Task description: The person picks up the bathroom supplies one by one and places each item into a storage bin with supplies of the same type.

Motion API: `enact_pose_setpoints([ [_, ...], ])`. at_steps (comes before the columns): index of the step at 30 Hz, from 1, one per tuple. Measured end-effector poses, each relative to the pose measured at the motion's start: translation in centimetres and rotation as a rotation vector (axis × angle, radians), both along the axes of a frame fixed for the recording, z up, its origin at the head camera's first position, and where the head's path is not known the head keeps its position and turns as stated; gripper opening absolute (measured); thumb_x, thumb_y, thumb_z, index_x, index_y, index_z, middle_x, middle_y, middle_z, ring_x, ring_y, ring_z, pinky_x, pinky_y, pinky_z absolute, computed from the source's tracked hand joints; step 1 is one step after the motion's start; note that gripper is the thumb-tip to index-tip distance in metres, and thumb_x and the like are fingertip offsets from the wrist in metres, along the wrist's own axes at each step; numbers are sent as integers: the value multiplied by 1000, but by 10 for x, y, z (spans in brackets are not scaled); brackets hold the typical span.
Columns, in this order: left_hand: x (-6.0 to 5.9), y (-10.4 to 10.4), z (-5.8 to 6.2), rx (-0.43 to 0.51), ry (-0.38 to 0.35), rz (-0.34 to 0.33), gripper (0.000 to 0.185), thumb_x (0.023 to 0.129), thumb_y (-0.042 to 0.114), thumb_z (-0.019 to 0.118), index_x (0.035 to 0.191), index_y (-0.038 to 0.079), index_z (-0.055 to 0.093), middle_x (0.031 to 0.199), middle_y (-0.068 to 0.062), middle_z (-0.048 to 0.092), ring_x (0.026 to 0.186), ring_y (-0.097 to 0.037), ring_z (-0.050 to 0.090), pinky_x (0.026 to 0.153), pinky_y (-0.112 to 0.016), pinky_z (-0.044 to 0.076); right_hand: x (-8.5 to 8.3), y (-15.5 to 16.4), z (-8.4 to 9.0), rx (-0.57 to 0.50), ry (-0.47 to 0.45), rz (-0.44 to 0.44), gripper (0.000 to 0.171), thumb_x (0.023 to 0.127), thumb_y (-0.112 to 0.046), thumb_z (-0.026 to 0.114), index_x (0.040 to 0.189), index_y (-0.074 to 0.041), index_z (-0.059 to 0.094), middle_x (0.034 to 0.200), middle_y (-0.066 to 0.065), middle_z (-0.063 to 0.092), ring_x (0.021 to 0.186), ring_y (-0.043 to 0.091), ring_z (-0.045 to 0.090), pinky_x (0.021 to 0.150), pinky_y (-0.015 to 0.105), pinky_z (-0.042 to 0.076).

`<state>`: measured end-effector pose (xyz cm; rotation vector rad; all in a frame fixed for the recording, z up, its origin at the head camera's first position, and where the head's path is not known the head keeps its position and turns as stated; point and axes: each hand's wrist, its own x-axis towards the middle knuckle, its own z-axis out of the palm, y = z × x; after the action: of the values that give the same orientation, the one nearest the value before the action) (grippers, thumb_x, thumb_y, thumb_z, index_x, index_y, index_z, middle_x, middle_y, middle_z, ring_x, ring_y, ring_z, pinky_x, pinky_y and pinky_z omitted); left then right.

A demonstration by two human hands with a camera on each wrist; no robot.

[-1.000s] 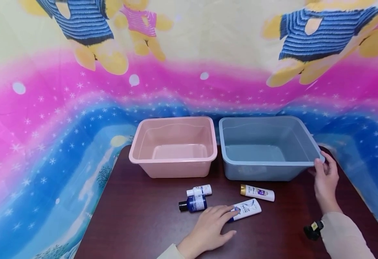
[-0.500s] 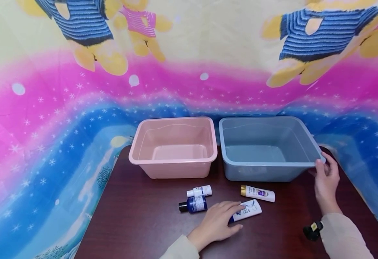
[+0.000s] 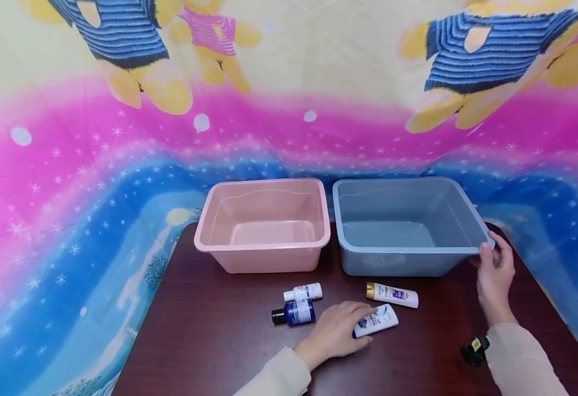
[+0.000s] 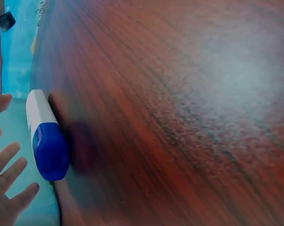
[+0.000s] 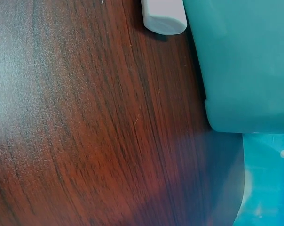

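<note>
Head view. The left hand [image 3: 337,333], low and centre in the frame, lies on the dark wooden table [image 3: 209,335] with its fingers slightly spread and gently bent over the blue-capped end of a white tube [image 3: 375,321]. Just above this tube lies a gold-capped tube [image 3: 392,295]; to the left of the hand lie a dark blue bottle [image 3: 293,313] and a small white bottle [image 3: 303,291], side by side. The right hand [image 3: 494,275], at the right of the frame, grips the near right corner of the blue tub [image 3: 407,250], thumb on the rim. A pink tub [image 3: 264,245] stands just left of the blue one.

Left wrist view. The white tube [image 4: 45,136] lies at the left edge, blue cap lowermost; spread fingertips [image 4: 10,162] show beside it, without visible contact.

Right wrist view. The blue tub [image 5: 245,61] fills the upper right corner; the hand itself is out of frame, so finger state cannot be told. A white tube end [image 5: 163,16] lies at the top edge.
</note>
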<state>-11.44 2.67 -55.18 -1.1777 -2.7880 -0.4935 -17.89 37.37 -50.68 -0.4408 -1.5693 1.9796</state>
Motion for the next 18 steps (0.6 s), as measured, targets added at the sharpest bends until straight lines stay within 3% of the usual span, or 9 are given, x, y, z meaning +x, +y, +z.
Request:
enact_pose_setpoints([
  [6, -6, 5, -5, -2, -61, -2, 66, 86, 52, 70, 145, 31, 49, 137, 13, 54, 125, -6, 50, 96, -29, 45, 0, 0, -2, 6, 17, -9, 40, 100, -12, 58, 140, -13, 54, 127, 4, 58, 109, 14, 57, 74, 13, 50],
  [18, -23, 15, -14, -9, -114, 7, 65, 83, 54, 73, 141, 32, 53, 131, 13, 57, 118, -5, 53, 91, -25, 47, -2, -1, -3, 5, 54, -5, 40, 100, -11, 57, 140, -12, 54, 129, 6, 58, 112, 15, 57, 76, 14, 50],
])
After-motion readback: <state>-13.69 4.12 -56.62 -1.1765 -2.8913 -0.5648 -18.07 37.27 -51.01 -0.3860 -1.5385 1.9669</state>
